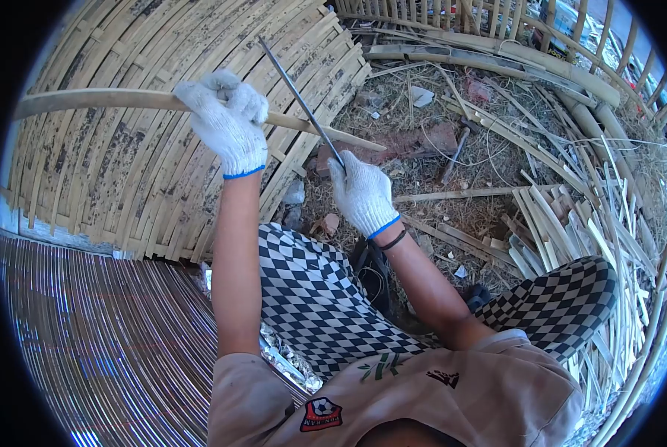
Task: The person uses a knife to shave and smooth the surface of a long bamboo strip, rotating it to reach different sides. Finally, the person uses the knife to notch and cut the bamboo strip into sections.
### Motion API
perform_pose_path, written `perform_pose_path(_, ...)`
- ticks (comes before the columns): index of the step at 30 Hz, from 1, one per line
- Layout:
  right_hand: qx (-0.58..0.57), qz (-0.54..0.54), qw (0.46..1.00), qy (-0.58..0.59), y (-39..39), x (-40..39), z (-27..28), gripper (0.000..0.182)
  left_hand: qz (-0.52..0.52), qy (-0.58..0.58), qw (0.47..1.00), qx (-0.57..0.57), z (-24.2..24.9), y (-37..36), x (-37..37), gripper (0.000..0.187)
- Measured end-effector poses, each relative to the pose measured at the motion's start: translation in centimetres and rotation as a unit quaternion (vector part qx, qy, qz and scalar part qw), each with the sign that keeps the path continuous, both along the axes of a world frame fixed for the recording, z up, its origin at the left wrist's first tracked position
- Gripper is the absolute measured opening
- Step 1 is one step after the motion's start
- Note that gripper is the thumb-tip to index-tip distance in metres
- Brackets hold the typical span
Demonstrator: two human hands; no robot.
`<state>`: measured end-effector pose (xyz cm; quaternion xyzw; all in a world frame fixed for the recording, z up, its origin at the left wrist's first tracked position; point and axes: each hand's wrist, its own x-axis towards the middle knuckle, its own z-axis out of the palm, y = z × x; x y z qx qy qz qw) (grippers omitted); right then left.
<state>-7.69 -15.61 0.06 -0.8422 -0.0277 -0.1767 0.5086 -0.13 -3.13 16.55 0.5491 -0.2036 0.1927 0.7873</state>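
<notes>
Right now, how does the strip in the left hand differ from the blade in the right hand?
The strip is pale tan; the blade is dark grey. The strip runs roughly sideways, while the blade slants steeply. The strip looks longer than the blade. Both are narrow.

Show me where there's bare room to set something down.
The likeliest patch is straw-littered ground between the gray, long-handled hammer and the long, pale bamboo stick below it, though loose bits lie around. Crowded: the heap of split, pale bamboo strips at right.
</notes>
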Motion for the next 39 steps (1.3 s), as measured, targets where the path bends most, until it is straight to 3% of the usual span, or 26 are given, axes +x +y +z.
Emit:
perform_pose_path(4,0.001,-0.002,0.999,-0.048,-0.1,0.2,0.2,0.016,0.023,-0.003,1.0,-0.002,-0.5,-1.2,-0.7,0.072)
perform_pose_path(6,-0.005,0.009,1.0,-0.021,-0.1,0.2,0.8,0.024,0.051,0.005,0.999,0.009,-0.3,-1.9,-0.9,0.075)
perform_pose_path(13,0.019,0.007,1.0,-0.004,-0.1,1.2,0.0,0.02,-0.081,-0.024,0.994,0.065,-0.5,0.0,-0.8,0.063)
perform_pose_path(16,0.018,0.02,0.999,0.029,-0.4,1.7,-0.9,0.025,0.056,-0.03,0.987,0.145,1.0,-0.6,-1.8,0.054)
perform_pose_path(17,0.017,0.023,0.999,0.033,-0.3,1.8,-1.3,0.025,0.042,-0.075,0.983,0.165,1.5,0.8,-1.7,0.053)
perform_pose_path(20,0.012,0.035,0.996,0.076,-0.2,1.9,-2.1,0.028,0.115,-0.089,0.988,0.043,4.9,2.8,-2.6,0.056)
perform_pose_path(23,0.004,0.035,0.994,0.1,0.4,2.3,-3.7,0.03,0.248,-0.155,0.956,0.012,7.7,5.1,-3.8,0.06)
perform_pose_path(26,0.005,0.035,0.994,0.102,0.4,2.3,-3.9,0.031,-0.11,-0.192,0.975,0.03,8.0,12.1,-3.7,0.067)
perform_pose_path(27,-0.004,0.029,0.995,0.1,0.3,2.2,-3.6,0.033,-0.094,-0.204,0.974,-0.004,7.6,11.4,-3.5,0.07)
perform_pose_path(30,0.002,0.028,0.996,0.079,-0.3,1.7,-2.8,0.034,-0.186,-0.207,0.959,0.057,7.8,9.3,-3.9,0.067)
perform_pose_path(33,-0.007,0.041,0.996,0.073,-1.1,0.9,-0.9,0.035,0.07,-0.142,0.985,0.071,8.9,6.0,-5.3,0.062)
perform_pose_path(36,-0.015,0.037,0.998,0.051,-1.9,0.1,1.6,0.032,0.079,-0.142,0.986,0.033,11.4,5.6,-4.4,0.058)
perform_pose_path(37,-0.017,0.029,0.999,0.04,-2.1,-0.1,2.6,0.031,0.089,-0.155,0.983,-0.029,12.6,5.1,-3.7,0.044)
perform_pose_path(39,-0.012,0.026,1.0,-0.002,-2.7,-0.2,4.2,0.029,0.096,-0.167,0.981,-0.016,14.1,5.8,-1.7,0.037)
